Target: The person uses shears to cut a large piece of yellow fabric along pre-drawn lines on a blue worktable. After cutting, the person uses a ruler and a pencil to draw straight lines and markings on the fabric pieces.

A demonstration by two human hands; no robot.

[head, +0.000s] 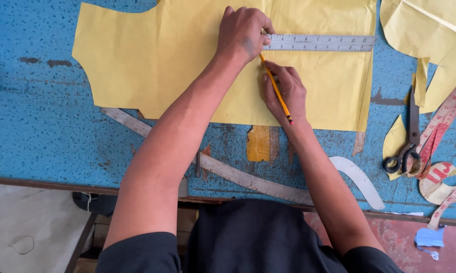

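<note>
- I am pressing the metal ruler [319, 43] flat on the yellow pattern paper [152, 60] at twelve o'clock of the blue tabletop [36, 131]; my left hand [243, 33] is clenching down on its left end.
- My right hand [286, 91] is pinching the yellow pencil [276, 88], tip at the ruler's edge.
- I am judging that only one end is pinned, so the ruler could be pivoting and skewing the line.
- The curved ruler [228, 172] at six o'clock and the scissors [407, 146] at three o'clock are lying apart.
</note>
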